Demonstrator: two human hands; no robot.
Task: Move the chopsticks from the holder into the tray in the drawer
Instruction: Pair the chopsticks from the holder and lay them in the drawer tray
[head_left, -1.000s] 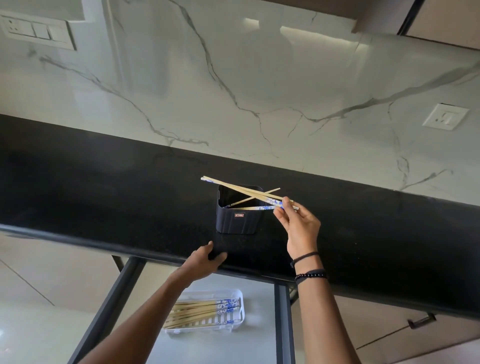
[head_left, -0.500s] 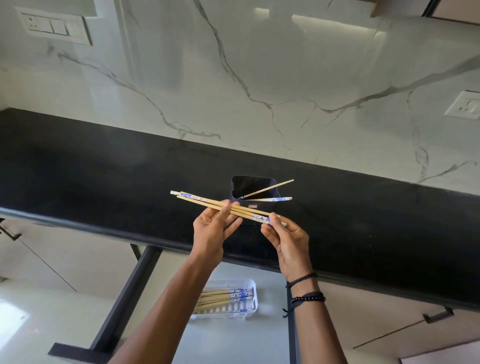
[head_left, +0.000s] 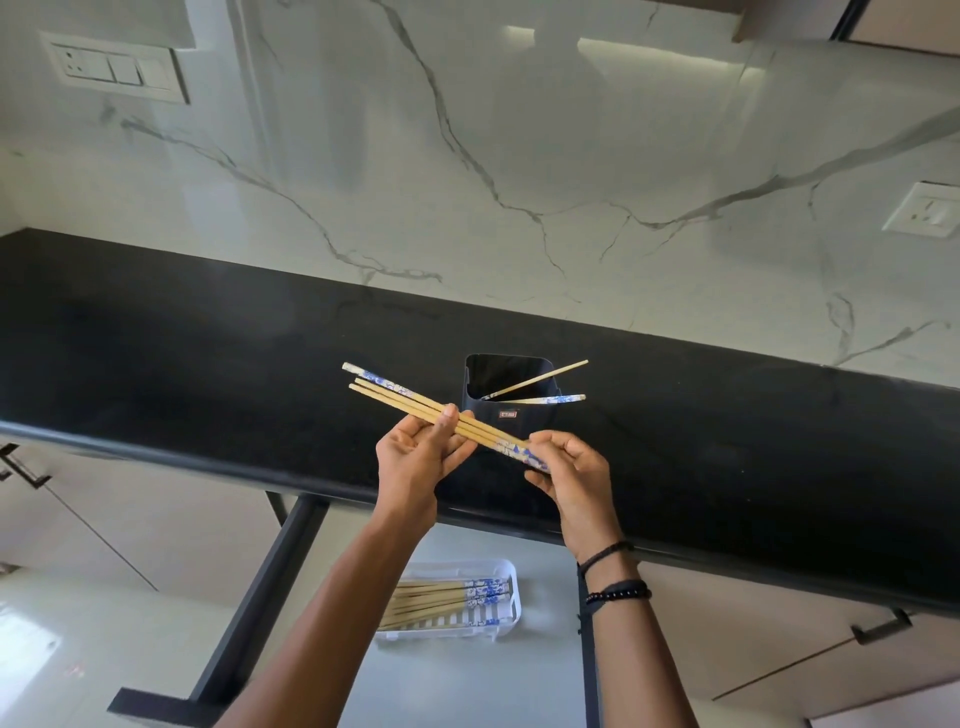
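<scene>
A bundle of wooden chopsticks (head_left: 400, 400) with blue-patterned ends lies slanted in both my hands, above the counter's front edge. My left hand (head_left: 415, 457) pinches the middle of the bundle. My right hand (head_left: 569, 467) grips its blue-patterned lower end. Just behind them the dark holder (head_left: 511, 410) stands on the black counter (head_left: 208, 353), with two chopsticks (head_left: 540, 387) leaning out to its right. Below, in the open drawer (head_left: 457, 675), a white tray (head_left: 511, 605) holds several chopsticks (head_left: 441, 597).
The drawer's dark frame rails (head_left: 260, 582) run out on either side of my arms. Cabinet handles (head_left: 883, 629) sit under the counter at left and right. A marble wall with a switch plate (head_left: 117, 67) and a socket (head_left: 924, 210) rises behind the counter.
My left hand left the counter edge and took hold of the chopstick bundle. The bundle came out of the holder toward me. In the last half second little has moved.
</scene>
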